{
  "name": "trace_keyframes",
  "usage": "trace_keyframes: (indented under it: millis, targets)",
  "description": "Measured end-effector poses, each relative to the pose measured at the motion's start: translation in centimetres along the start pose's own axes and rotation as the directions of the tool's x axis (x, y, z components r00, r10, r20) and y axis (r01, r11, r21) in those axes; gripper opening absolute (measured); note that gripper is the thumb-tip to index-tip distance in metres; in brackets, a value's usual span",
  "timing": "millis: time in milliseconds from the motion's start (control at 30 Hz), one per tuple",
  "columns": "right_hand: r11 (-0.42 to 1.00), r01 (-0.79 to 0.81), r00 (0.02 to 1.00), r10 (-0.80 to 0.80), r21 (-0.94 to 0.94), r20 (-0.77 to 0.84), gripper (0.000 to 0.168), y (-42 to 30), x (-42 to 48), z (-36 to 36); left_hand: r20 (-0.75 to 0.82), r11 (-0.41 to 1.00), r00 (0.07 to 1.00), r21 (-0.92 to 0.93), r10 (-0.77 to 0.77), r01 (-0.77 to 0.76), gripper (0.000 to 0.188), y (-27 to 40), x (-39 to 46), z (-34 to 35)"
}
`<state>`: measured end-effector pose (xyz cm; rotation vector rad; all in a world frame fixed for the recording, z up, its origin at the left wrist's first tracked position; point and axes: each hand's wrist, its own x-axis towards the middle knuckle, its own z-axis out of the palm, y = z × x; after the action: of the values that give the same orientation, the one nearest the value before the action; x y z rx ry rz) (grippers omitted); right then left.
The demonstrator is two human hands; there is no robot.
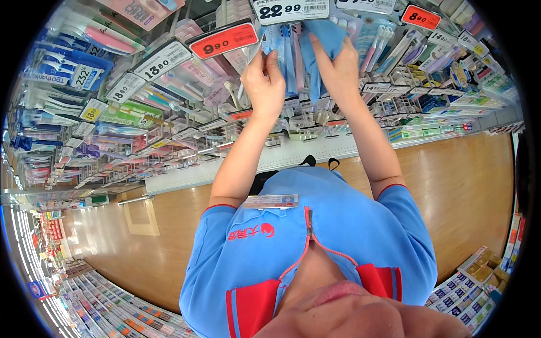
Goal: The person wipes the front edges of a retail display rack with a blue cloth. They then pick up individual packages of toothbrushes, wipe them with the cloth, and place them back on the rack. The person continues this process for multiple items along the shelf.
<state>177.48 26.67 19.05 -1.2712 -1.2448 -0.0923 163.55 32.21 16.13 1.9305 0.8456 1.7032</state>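
Observation:
My right hand [341, 72] grips a blue cloth [312, 69], which hangs down over the packaged toothbrushes. Part of the cloth is bunched between the thumb and fingers. My left hand [266, 86] is raised beside a red price tag [224, 41], its fingertips at the edge of a piece of clear plastic [252, 50]. Whether they pinch that plastic is hard to make out. Between the hands hangs a toothbrush pack [286, 59] with a blue brush showing. A white price tag [291, 10] sits just above it.
Hooks of packaged toothbrushes [63, 67] fill the display on both sides, with price tags [162, 59] projecting from them. Below runs a white perforated shelf base [203, 167] above the wooden-looking floor [177, 241]. Another stocked shelf [114, 306] stands behind me.

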Motion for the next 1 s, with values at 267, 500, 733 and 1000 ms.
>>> trace_keyframes:
  millis: [267, 500, 733, 1000]
  targets:
    - [0.990, -0.139, 0.981, 0.140, -0.019, 0.133, 0.029, 2.0, -6.2, 0.9, -0.017, 1.000, 1.000, 0.006, -0.001, 0.001, 0.050, 0.2, -0.2, 0.2]
    - [0.827, -0.489, 0.648, 0.557, -0.277, 0.520, 0.030, 3.3, -8.5, -0.6, 0.005, 1.000, 1.000, 0.018, 0.005, -0.005, 0.052, 0.1, 0.0, -0.3]
    - [0.981, -0.153, 0.965, 0.175, -0.122, 0.196, 0.027, 0.3, -6.4, -1.7, 0.011, 0.999, 0.999, -0.023, -0.031, 0.032, 0.054, 0.2, -0.2, -0.2]
    - [0.975, -0.173, 0.919, 0.212, -0.142, 0.333, 0.024, 1.1, -9.2, -0.5, 0.029, 0.994, 0.997, -0.078, -0.074, 0.076, 0.054, -0.1, -0.1, -0.2]
